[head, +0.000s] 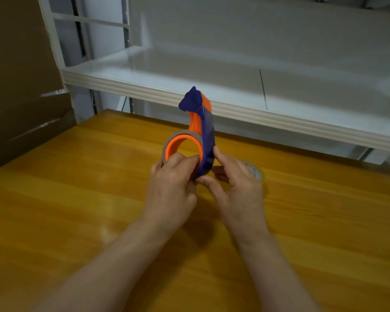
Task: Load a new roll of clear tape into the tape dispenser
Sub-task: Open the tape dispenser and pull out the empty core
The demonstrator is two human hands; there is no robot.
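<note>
Wooden table (pixel 77 199), white metal shelf (pixel 234 86), cardboard (pixel 20 86)

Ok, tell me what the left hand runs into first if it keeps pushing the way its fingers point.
The left hand already has fingertips on the grey cardboard core around the tape dispenser hub, so that comes first. Past it lies the white shelf edge, though depth is unclear.
</note>
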